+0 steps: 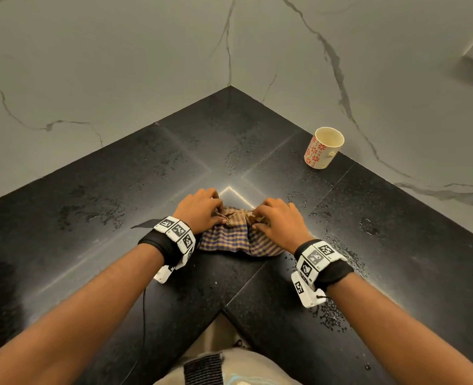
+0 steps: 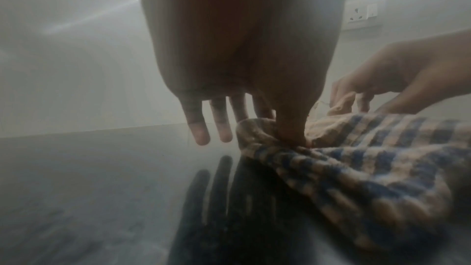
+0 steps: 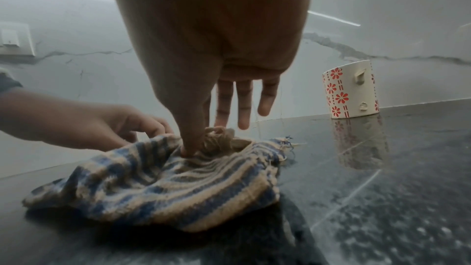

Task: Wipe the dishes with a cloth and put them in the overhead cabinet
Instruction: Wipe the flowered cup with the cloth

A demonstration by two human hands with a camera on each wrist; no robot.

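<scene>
Both hands, left hand (image 1: 199, 208) and right hand (image 1: 277, 220), pinch the checked cloth (image 1: 235, 237); lift evenly, bunch it, then reach for the floral mug (image 1: 323, 148)

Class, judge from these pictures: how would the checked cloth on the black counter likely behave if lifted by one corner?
The checked cloth lies bunched in soft folds, so it would probably droop limply. Both the left hand and right hand pinch it easily, suggesting lightness. Its frayed threads might snag.
</scene>
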